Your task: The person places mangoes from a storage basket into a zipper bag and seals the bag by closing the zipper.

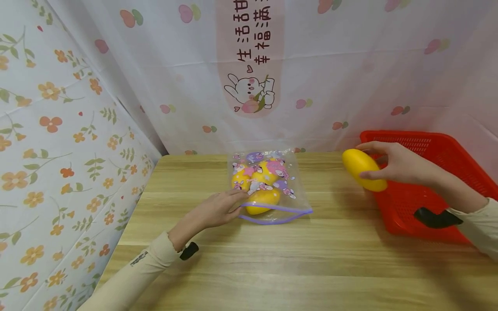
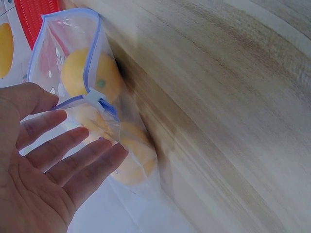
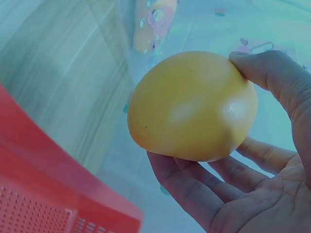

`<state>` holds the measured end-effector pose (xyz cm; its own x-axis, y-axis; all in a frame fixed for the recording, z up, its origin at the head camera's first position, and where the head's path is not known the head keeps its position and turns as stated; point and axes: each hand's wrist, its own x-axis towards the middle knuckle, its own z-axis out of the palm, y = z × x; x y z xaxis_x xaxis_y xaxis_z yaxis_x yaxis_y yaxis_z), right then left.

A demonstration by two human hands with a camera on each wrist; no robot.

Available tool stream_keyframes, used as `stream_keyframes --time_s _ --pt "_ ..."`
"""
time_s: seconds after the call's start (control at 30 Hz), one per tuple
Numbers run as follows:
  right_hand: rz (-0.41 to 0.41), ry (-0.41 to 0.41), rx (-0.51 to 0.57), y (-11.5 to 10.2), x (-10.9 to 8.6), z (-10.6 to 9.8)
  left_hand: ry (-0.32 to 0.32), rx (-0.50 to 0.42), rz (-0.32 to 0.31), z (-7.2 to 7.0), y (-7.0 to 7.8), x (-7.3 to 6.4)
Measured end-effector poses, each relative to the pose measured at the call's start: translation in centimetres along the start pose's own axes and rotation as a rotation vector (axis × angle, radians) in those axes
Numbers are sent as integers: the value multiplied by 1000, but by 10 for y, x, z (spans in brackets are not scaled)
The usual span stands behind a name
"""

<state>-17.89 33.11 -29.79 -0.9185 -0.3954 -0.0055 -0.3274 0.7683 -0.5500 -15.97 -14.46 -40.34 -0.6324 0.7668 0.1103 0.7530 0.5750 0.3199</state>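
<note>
My right hand (image 1: 397,162) holds a smooth yellow mango (image 1: 363,169) above the near-left rim of the red basket (image 1: 424,137). In the right wrist view, the thumb sits on one side of the mango (image 3: 192,107) and the fingers on the other. A clear zip bag (image 1: 297,190) with cartoon prints and a purple edge lies on the table, several yellow mangoes (image 1: 264,198) inside. Its mouth gapes toward me, and a white slider (image 2: 96,97) sits on the zip. My left hand (image 1: 219,209) is at the bag's left side, fingers extended, thumb and fingertips right at the lip.
The wooden table (image 1: 272,263) runs back to a printed cloth (image 1: 330,86) hanging behind it. Flowered cloth (image 1: 70,151) closes off the left side. The basket takes up the table's right end.
</note>
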Motion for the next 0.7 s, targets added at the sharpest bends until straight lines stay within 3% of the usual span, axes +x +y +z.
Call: stream_keyframes --time_s 0.7 --pt "-1 -57 154 -13 -10 34 -8 -9 -2 2 -1 2"
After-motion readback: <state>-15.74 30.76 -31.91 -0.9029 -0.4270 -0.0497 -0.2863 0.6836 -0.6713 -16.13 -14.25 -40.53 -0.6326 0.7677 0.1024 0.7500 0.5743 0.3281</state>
